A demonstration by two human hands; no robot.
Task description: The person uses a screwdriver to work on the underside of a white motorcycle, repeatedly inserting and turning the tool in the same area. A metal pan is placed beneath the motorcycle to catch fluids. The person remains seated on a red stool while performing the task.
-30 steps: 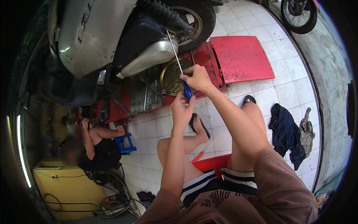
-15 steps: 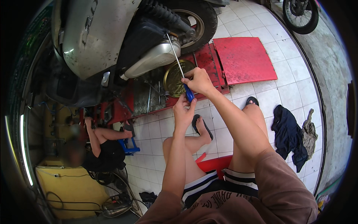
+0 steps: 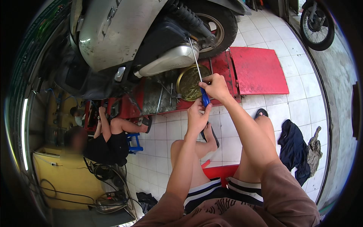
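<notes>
Both my hands are on a long screwdriver with a blue handle (image 3: 205, 99). My left hand (image 3: 198, 114) closes its fingers round the butt end of the handle. Just above it, my right hand (image 3: 216, 87) pinches the handle where it meets the shaft. The thin metal shaft (image 3: 196, 56) runs up and slightly left to the rear of a grey scooter (image 3: 113, 41). Its tip meets the dark housing (image 3: 166, 36) above the silver engine cover (image 3: 172, 59); what the tip touches is too small to make out.
The scooter stands on a red lift platform (image 3: 223, 72) with a red ramp plate (image 3: 261, 72). A round gold tray (image 3: 181, 85) and several wrenches (image 3: 160, 99) lie there. Another person (image 3: 107, 142) sits at left near a blue stool (image 3: 134, 143). Dark cloth (image 3: 291, 147) lies right.
The whole view has shifted, so the scooter and my hands appear farther right and lower. My grip on the screwdriver looks the same, its tip still at the housing.
</notes>
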